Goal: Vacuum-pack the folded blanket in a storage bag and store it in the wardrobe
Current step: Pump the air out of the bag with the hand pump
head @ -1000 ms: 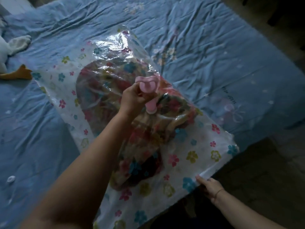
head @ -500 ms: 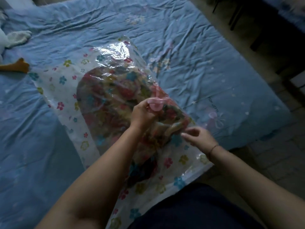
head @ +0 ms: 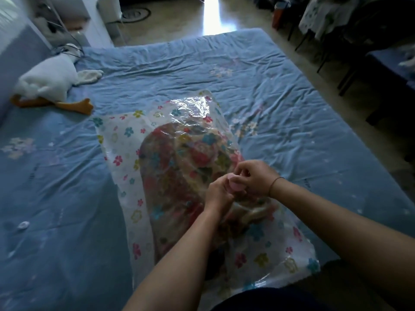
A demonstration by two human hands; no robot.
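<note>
A clear storage bag (head: pixel 125 140) printed with small flowers lies on the blue bed. Inside it sits the folded floral blanket (head: pixel 177 167), bulging under crinkled plastic. A pink hand pump (head: pixel 234 184) stands on the bag's middle, mostly hidden by fingers. My left hand (head: pixel 219 195) grips the pump's lower part from the near side. My right hand (head: pixel 252 176) is closed over the pump's top from the right, a thin band on its wrist.
The blue sheet (head: pixel 280 113) covers the whole bed. A white plush goose (head: pixel 48 83) with orange feet lies at the far left. A small white cap (head: pixel 23 225) rests on the sheet at the left. Dark chairs and a table (head: pixel 381 61) stand off the bed's right side.
My left hand lowered the pink pump onto the bag. My right hand left the bag's near edge and came up to close on the pump's top. My view lifted toward the far room.
</note>
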